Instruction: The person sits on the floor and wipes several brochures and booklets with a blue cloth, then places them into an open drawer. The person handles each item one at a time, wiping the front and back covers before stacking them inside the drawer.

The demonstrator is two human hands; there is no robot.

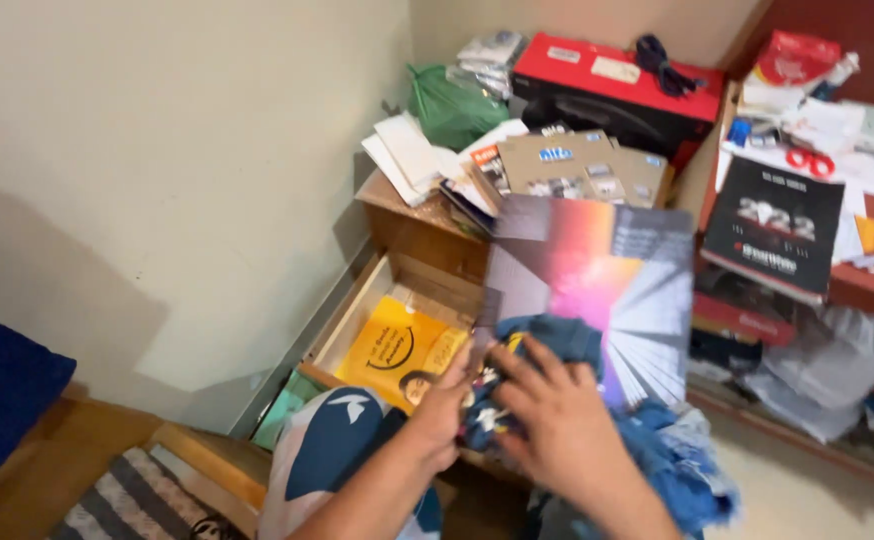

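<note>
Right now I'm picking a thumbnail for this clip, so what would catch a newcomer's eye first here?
First the colourful glossy booklet in the middle, blurred, held by the left hand and right hand over crumpled blue cloth. Next, the yellow book in the open wooden drawer below left. Behind, a red and black box tops the cluttered cabinet.

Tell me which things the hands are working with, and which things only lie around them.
In hand:
- left hand and right hand, both on a colourful glossy booklet
- blue cloth under the hands
- open wooden drawer with a yellow book

Lying about:
- red and black box
- green bag
- black book
- red scissors
- striped rug
</note>
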